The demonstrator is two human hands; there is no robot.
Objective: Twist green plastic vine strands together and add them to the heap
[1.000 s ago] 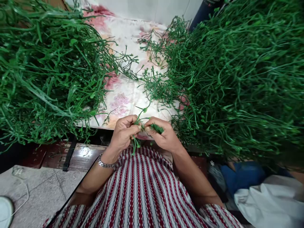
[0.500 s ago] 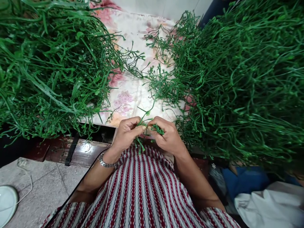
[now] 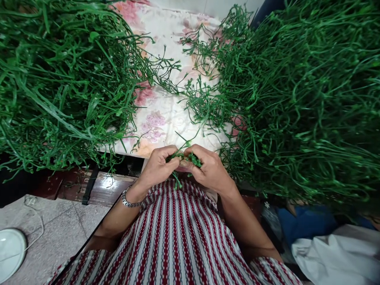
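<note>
My left hand (image 3: 158,167) is closed, its thumb and finger pinching a thin green plant stem (image 3: 184,145) that looks like plastic. The stem's upper end sticks out over the table edge, and a small tip hangs below the fingers. My right hand (image 3: 210,169) meets it almost fingertip to fingertip, closed around a small bunch of green stem tips (image 3: 194,159). Where the two pinches meet, the fingers hide the exact joint between the pieces. Both hands are held in front of the striped garment, at the near edge of the floral cloth (image 3: 166,126).
A large heap of green stems (image 3: 65,87) covers the table's left side. Another tall heap (image 3: 305,103) fills the right, with loose sprigs (image 3: 204,101) trailing between them. Lower left, a round white object (image 3: 12,255) with a cord lies on the floor; white fabric (image 3: 338,253) is lower right.
The stem between my hands has shifted, its upper part now lower and closer to the fingers. The hands stay nearly in place, with the right fingers and their bunch slightly turned.
</note>
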